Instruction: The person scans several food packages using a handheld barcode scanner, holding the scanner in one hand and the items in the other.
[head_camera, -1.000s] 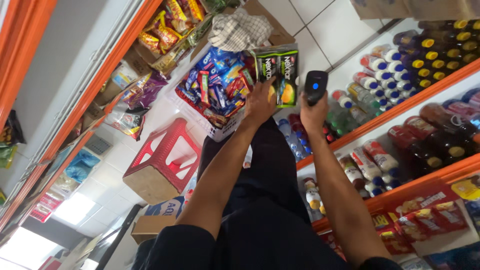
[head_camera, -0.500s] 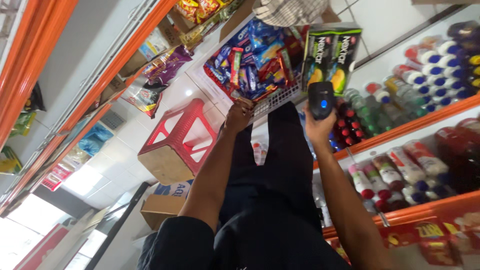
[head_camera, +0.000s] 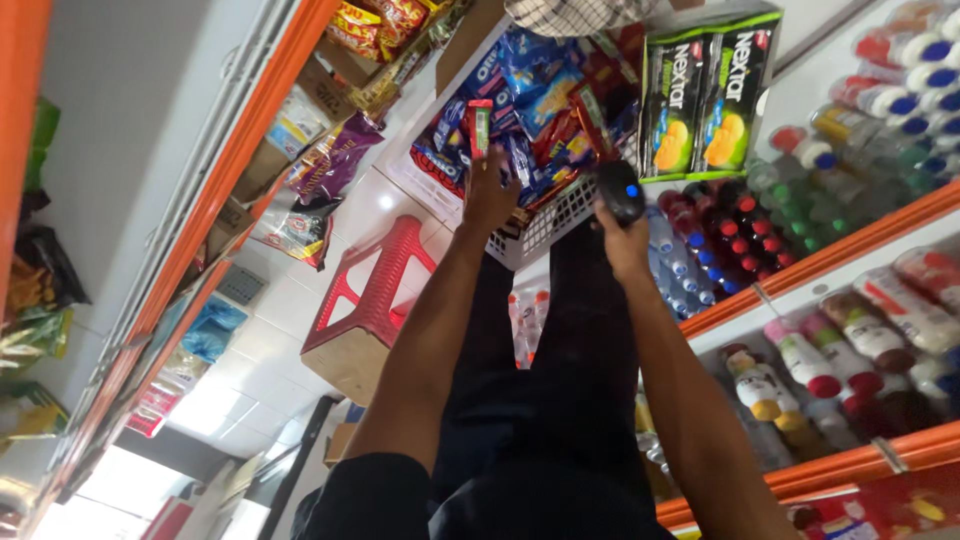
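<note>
Hands (head_camera: 490, 190) hold upright snack pack (head_camera: 481, 128).

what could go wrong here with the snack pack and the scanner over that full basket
The left hand pinches the slim red-and-green snack pack only at its lower end, so it could slip into the heaped white basket. The right hand holds the black scanner off to one side of it, so a scan might miss.

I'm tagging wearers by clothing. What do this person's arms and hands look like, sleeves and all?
Both forearms are bare. Short black sleeves end near the elbows. The left hand and right hand wear no gloves; no rings, watch or bands visible.
</note>
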